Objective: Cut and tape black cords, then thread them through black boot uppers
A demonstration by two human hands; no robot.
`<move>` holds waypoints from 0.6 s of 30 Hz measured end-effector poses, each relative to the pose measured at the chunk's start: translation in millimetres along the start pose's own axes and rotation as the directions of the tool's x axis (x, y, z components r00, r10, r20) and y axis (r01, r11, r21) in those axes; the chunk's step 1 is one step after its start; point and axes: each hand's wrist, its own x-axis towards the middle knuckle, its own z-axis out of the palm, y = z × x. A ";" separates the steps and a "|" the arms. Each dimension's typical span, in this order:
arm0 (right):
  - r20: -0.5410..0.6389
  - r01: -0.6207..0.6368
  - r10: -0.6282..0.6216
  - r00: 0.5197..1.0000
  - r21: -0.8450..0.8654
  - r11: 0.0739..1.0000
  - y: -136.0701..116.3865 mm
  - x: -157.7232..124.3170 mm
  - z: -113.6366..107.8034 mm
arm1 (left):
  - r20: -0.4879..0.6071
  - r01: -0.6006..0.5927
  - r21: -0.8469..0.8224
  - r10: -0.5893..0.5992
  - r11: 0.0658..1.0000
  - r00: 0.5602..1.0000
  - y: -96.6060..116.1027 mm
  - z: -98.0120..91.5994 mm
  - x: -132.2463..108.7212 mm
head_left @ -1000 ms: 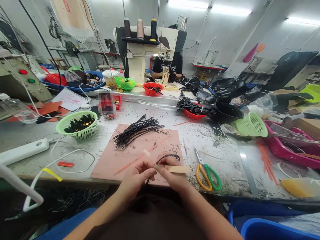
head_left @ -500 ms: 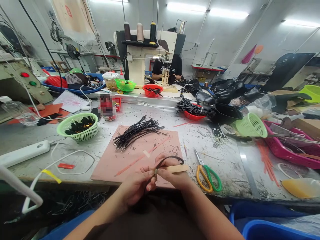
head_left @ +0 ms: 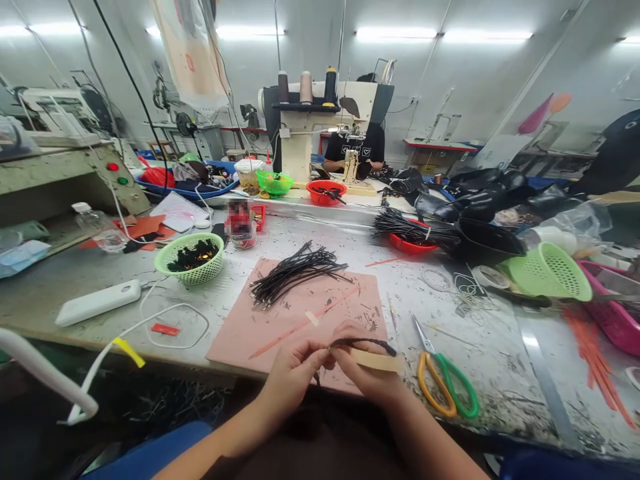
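Scissors (head_left: 429, 346) lie just beside the right hand (head_left: 371, 385); beyond both hands, a bundle of black cords (head_left: 295, 272) sits on a pink mat (head_left: 233, 341). The scuffed table (head_left: 325, 231) runs back toward a sewing machine (head_left: 296, 152) in a brightly lit room. Over the mat's near edge, the left hand (head_left: 294, 370) and right pinch a thin, dark, curved cord (head_left: 373, 342) between their fingertips; a flat tan strip (head_left: 377, 361) lies against the right.

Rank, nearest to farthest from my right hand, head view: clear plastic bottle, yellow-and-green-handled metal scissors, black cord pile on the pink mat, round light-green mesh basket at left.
1. Scissors, right of the right hand.
2. Cord pile, ahead-left.
3. Basket, farther left.
4. Bottle, farthest left.
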 end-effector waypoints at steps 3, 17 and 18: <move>0.005 0.135 -0.137 0.991 -0.196 0.971 0.2 -0.8 0.4 | 0.006 0.009 0.007 -0.009 1.000 1.000 -1.1 0.6 0.2; 0.024 -0.225 0.459 0.888 -0.847 0.481 97.0 66.2 -80.9 | -0.041 0.381 -0.210 -0.397 0.901 0.917 -36.5 -23.7 14.0; -0.007 -0.254 0.493 0.870 -0.863 0.436 102.1 73.0 -83.1 | -0.046 0.376 -0.201 -0.392 0.905 0.919 -37.9 -23.1 14.8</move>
